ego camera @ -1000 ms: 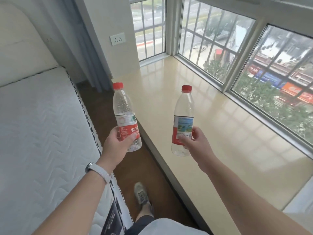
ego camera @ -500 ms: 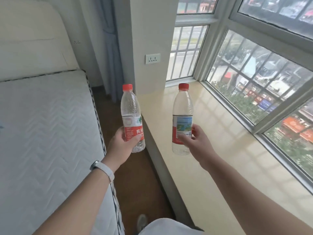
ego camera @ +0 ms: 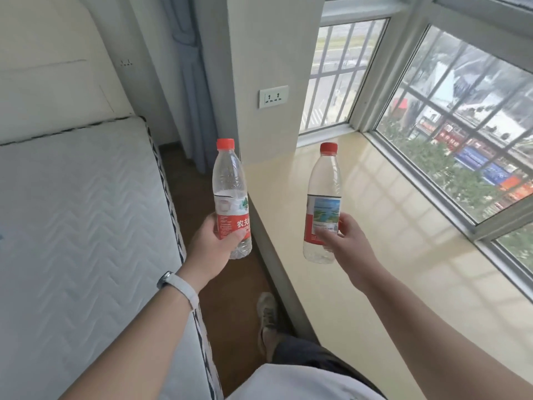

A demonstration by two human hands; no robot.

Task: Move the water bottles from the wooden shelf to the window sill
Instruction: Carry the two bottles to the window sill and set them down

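Beside the window sill [ego camera: 389,241], left bottle [ego camera: 230,192] and right bottle [ego camera: 324,197], gripped in curled fingers [ego camera: 327,236], are carried nearer its corner, unplaced.

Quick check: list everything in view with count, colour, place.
windows: 2, white frames, right
window sill: 1, cream, under windows
mattress: 1, white, left
floor: 1, brown, between mattress and sill
left bottle: 1, clear, red cap, above floor
right bottle: 1, clear, red cap, above sill
headboard: 1, cream, upper left
curtain: 1, grey, far corner
wall sockets: 2, white, far walls
shoe: 1, grey, on floor
wristband: 1, white, left wrist
left hand: 1, grips left bottle
right hand: 1, grips right bottle
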